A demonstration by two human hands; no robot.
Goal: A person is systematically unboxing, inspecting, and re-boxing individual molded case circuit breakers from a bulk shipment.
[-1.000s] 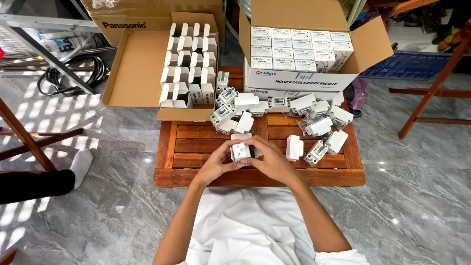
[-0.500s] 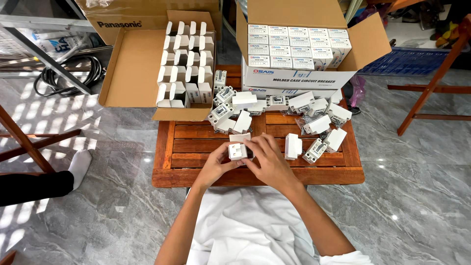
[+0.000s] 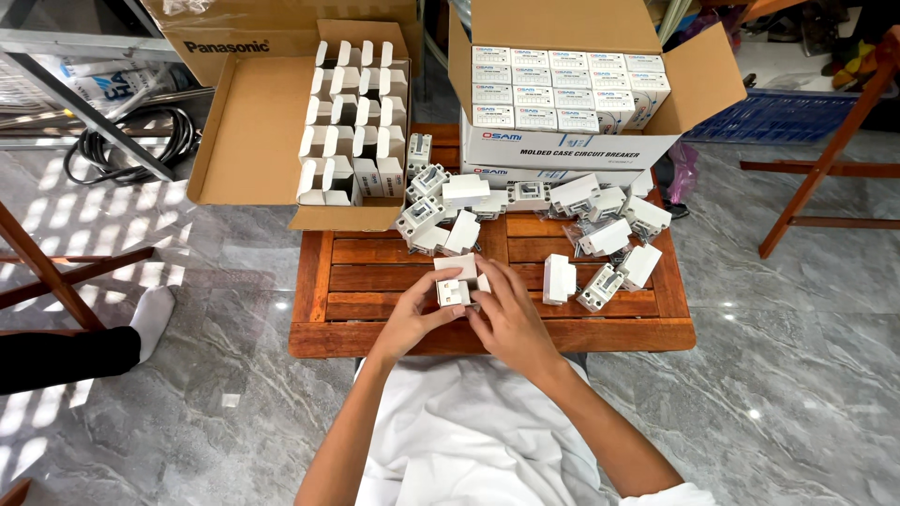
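Breaker (image 3: 454, 292): small, white, boxy.

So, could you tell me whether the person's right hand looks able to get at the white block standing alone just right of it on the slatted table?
Probably yes: the white block stands apart, nothing between it and the right hand, though that hand now holds a small white box together with the left hand.

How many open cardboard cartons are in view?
2. One carton of white boxes lies at the table's back left; one carton of printed boxes stands at its back right. Another closed carton sits behind.
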